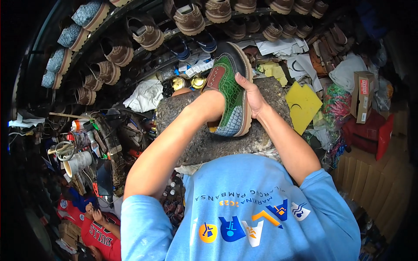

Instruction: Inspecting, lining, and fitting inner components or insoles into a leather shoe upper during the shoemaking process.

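A multicoloured shoe is held over a rough dark block in front of me. Its toe is black, its upper green scaly leather with a brown panel, its heel blue-grey, and its sole tan. My left hand reaches into the shoe's opening, so its fingers are hidden inside. Along the sole's right side, my right hand grips the shoe. Its thumb presses on the sole's edge near the upper, while the other fingers are out of sight behind the sole.
Shelves beyond hold brown shoes and blue scaly shoes. Tools and a white cup clutter the left. To the right are yellow sheets and a cardboard box. A person in red is at lower left.
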